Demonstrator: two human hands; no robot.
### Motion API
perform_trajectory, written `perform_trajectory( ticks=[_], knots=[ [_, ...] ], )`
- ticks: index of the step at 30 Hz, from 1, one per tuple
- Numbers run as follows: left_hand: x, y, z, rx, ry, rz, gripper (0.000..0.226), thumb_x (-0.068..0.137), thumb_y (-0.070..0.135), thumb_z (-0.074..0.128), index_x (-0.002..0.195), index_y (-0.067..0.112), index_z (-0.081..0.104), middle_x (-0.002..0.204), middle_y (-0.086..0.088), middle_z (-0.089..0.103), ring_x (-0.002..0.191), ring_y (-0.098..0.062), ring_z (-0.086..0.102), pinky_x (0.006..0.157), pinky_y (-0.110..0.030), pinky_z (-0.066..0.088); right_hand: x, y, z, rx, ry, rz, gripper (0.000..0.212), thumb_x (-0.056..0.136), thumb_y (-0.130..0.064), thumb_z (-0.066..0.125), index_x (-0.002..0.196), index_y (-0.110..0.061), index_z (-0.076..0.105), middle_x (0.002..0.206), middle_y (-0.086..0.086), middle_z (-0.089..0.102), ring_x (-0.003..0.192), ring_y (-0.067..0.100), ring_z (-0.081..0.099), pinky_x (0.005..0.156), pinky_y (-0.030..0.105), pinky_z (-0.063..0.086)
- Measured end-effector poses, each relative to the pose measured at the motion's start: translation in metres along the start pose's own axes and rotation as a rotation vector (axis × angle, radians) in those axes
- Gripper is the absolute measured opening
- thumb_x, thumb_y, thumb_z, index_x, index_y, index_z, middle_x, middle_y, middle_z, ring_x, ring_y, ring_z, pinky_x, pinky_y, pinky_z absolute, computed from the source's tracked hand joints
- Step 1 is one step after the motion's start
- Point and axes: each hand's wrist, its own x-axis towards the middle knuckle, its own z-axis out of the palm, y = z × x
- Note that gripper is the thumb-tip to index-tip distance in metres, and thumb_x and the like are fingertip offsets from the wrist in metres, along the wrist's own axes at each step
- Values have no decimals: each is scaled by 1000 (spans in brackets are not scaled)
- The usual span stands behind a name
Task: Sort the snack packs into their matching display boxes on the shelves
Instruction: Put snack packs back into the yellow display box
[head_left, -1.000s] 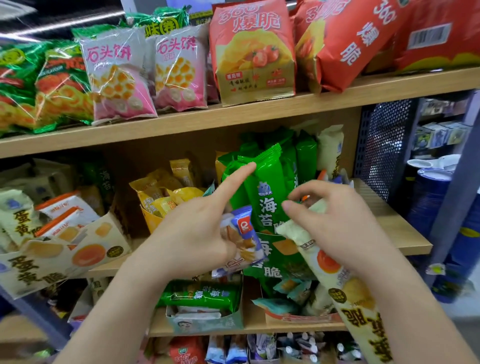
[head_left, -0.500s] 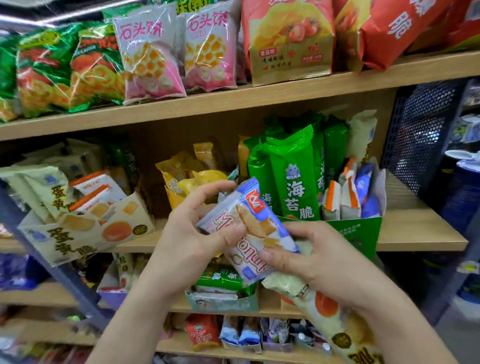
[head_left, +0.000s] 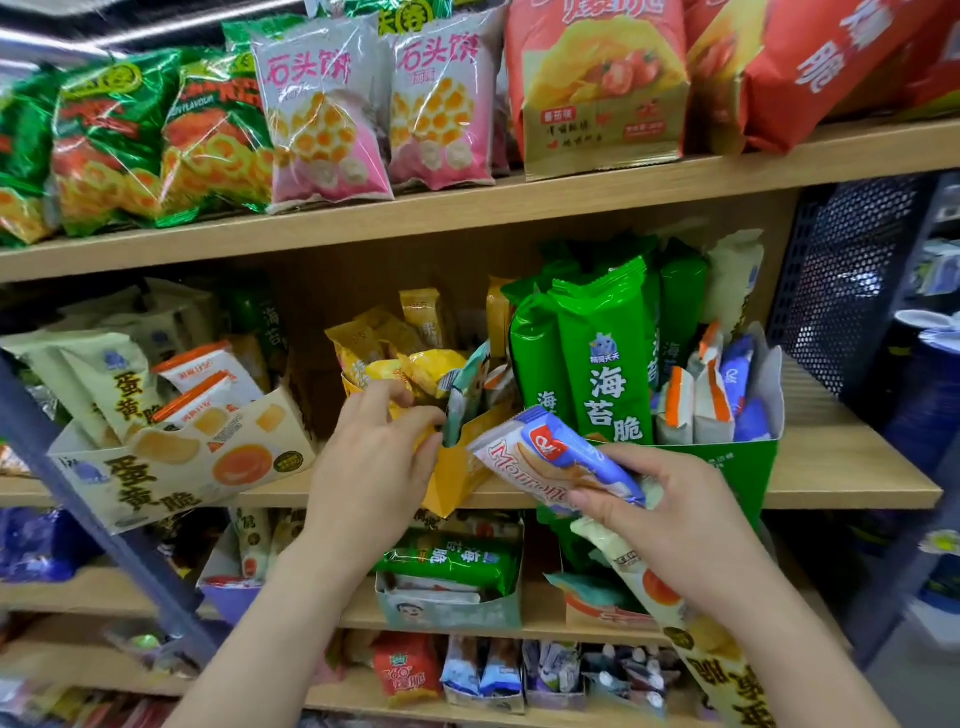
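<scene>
The white-and-blue foil biscuit pack (head_left: 556, 462) is now in my right hand (head_left: 670, 514) alone, pinched together with a long cream snack pack (head_left: 675, 623), near the green cardboard display box (head_left: 737, 457). My left hand (head_left: 374, 457) has let go. Its fingers (head_left: 415, 415) curl into the yellow cardboard box (head_left: 457, 478), probably after another stray, but I can't tell if they hold anything.

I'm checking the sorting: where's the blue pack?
Head view, centre-right: the right hand holds the blue pack in front of the green box, beside the yellow box.

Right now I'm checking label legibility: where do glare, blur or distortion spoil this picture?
Head view: glare streaks the foil bags top left; the wide lens bows the shelf; bottom corners blur; the green packs and the blue pack in the right hand read sharp.
</scene>
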Motion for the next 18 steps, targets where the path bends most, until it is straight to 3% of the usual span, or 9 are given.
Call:
perform_trajectory(
  ticks=[1,3,5,7,9,11,13,16,18],
  knots=[
    [-1,7,-5,-109,45,-8,21,91,28,63,109,23,72,108,3,56,100,-14,52,68,-30,52,-1,1,-3,27,-5,8,22,81,-24,80,90,-43,73,86,-25,73,84,-3,66,73,17,51],
    [-1,28,-20,-581,5,-98,23,93,39,58,113,30,68,106,11,63,102,-6,58,75,-21,52,-4,2,-13,165,-54,43,19,81,-23,79,97,-33,77,89,-17,76,87,1,70,76,16,53],
    [-3,56,-33,-1135,-287,-213,37,87,48,61,120,32,62,110,8,68,106,-13,65,80,-25,56,-8,2,-21,320,-135,62,22,78,-24,78,100,-28,79,96,-11,77,95,7,71,85,22,55],
    [-6,79,-33,-1350,-415,-243,35,84,39,73,116,27,64,107,-1,72,99,-22,70,75,-30,59,-12,2,-27,380,-202,62,26,76,-26,78,102,-28,78,101,-6,77,100,12,71,89,31,56],
    [-6,97,-32,-1395,-330,-308,22,79,27,77,100,24,73,96,-7,75,87,-24,73,67,-28,59,-18,6,-31,393,-225,62,28,75,-28,79,103,-29,77,101,-4,77,100,16,72,88,32,56],
    [-3,102,-31,-1394,-231,-393,25,70,20,73,95,22,74,91,-7,76,81,-24,74,63,-28,59,-23,11,-40,339,-123,69,31,72,-39,78,103,-38,75,91,-10,76,91,8,71,83,20,53],
    [1,100,-32,-1349,-277,-380,33,71,16,75,100,31,73,93,-4,76,79,-21,74,62,-28,60,-29,18,-56,215,26,81,36,71,-49,72,106,-50,69,79,-12,70,82,-1,66,75,8,42],
    [6,105,-28,-884,-547,-97,62,80,30,78,122,65,50,93,23,71,74,-1,63,66,-15,55,-31,30,-80,37,86,127,42,82,-48,66,121,-59,53,83,-15,66,83,1,64,75,8,40],
    [9,114,-14,-524,-635,57,76,82,45,73,132,74,24,78,17,71,54,-6,53,57,-26,49,-27,38,-85,-164,59,122,41,87,-49,63,124,-58,50,87,-23,62,73,14,65,71,20,47]
  ],
)
